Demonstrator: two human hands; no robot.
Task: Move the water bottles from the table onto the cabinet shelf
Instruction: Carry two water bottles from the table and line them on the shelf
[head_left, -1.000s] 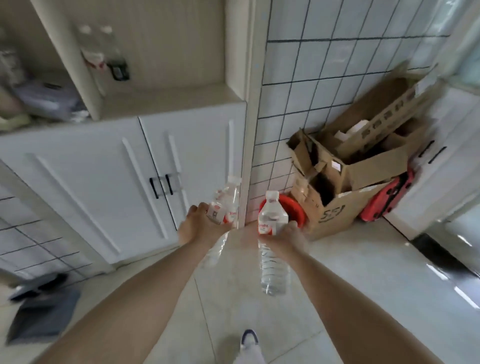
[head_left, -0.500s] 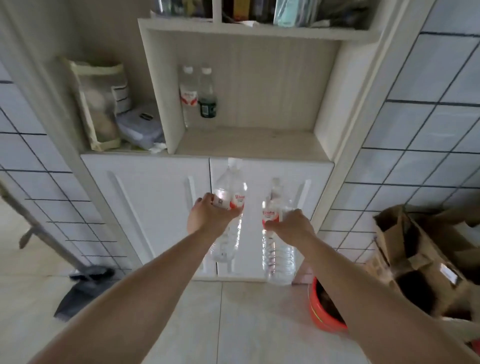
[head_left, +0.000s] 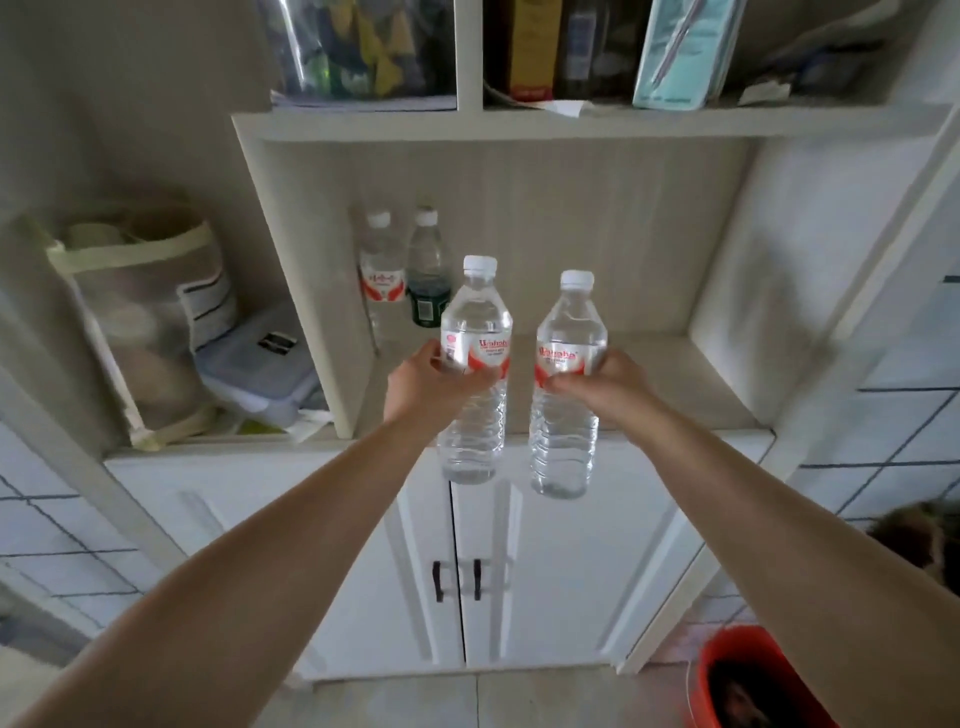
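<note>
Head camera looked down my two bare forearms at the cabinet. My left hand (head_left: 434, 382) had its fingers (head_left: 470, 375) wrapped around the red-and-white label of the left water bottle (head_left: 475, 364), pinching it at mid-height. My right hand (head_left: 602, 387) gripped the right water bottle (head_left: 567, 384) the same way, fingers curled around its label. Both bottles stood upright with white caps on top, side by side and just apart, held in the air in front of the cabinet shelf (head_left: 675, 379), their bases hanging below the shelf's front edge and over the white cabinet doors (head_left: 545, 571). Neither bottle touched the shelf.

At the back left corner of that shelf stood two other bottles close together: one with a red label (head_left: 382, 270) against the left wall, and one with a dark green label (head_left: 428, 270) just to its right. In the compartment to the left sat a mesh bag (head_left: 140, 312) and a lidded plastic box (head_left: 249, 364). An orange bucket (head_left: 737, 675) stood on the floor at the lower right.
</note>
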